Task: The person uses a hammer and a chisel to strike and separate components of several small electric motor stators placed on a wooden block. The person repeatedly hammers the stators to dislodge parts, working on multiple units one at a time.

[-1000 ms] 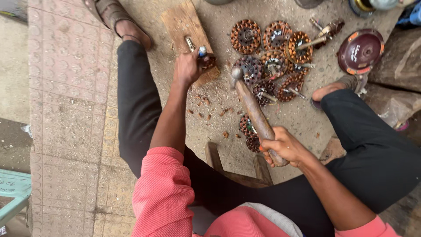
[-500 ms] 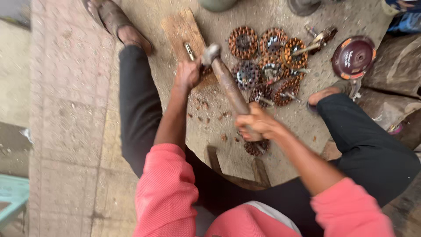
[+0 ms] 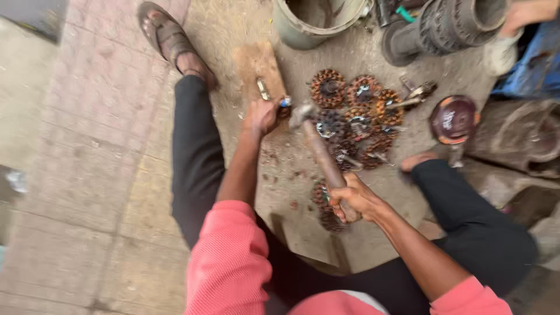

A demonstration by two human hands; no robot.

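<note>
Under left hand [image 3: 261, 116], blurred workpiece [image 3: 284, 102]

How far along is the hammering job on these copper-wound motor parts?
Done: copper bits lie scattered on the ground. In hand: the left hand steadies a small part on the wooden block while the right hand holds the hammer at it. Left: a pile of wound parts beside the block.

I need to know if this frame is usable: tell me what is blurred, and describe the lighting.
Head view: the whole frame is softened by motion blur, worst on the hammer, the left hand and the pile of copper-wound coils; the right hand is somewhat clearer; light is flat, diffuse daylight with only faint shadows and no glare; the corners look stretched by the wide lens.
</note>
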